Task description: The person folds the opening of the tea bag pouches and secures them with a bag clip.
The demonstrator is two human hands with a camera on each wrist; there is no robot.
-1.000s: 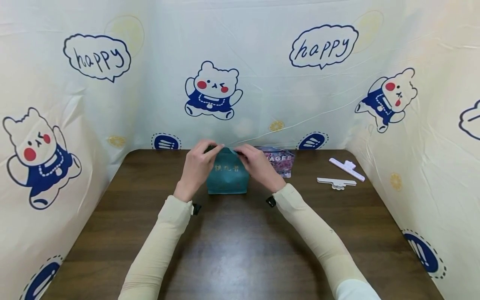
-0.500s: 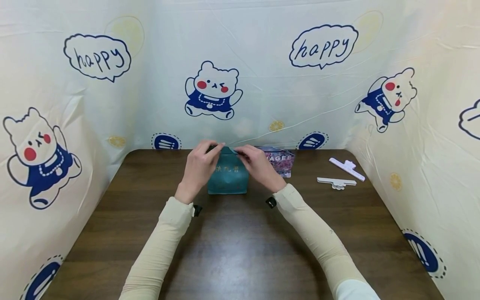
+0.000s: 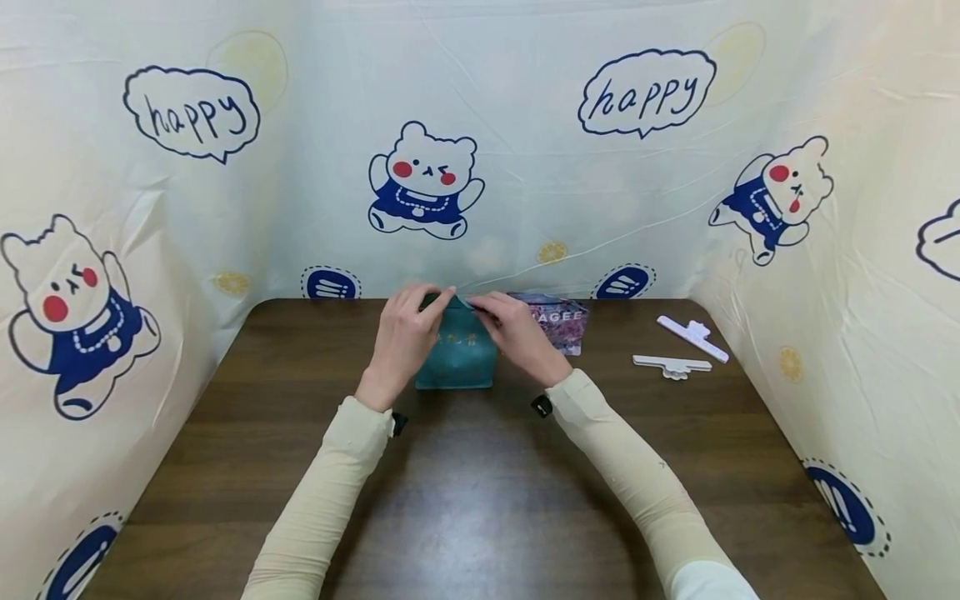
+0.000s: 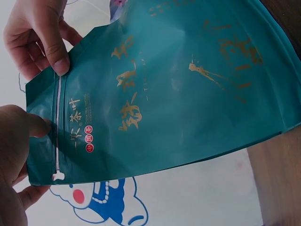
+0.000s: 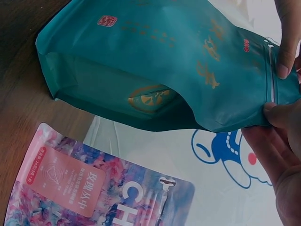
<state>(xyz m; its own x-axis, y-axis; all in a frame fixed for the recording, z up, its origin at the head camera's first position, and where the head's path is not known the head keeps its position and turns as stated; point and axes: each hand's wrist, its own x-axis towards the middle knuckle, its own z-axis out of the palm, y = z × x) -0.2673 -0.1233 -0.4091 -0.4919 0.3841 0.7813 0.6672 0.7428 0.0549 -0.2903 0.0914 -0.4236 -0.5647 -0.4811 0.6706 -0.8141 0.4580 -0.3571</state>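
Note:
A teal tea bag with gold lettering stands upright on the table near its back edge. My left hand pinches the bag's top at the left end, thumb in front and fingers behind. At the right end, my right hand holds the same top edge, its thumb on the pale zip strip. In the left wrist view, a small white tab sits at the left end of that strip. The fingers behind the bag are partly hidden.
A pink and purple pouch stands behind and right of the teal bag. To the right lie a lavender bag clip and a whitish bag clip on the brown table. Printed cloth surrounds the table's back and sides.
My left hand has shifted slightly right along the bag's top, covering a little more of its lettering. The right hand and the bag have barely moved.

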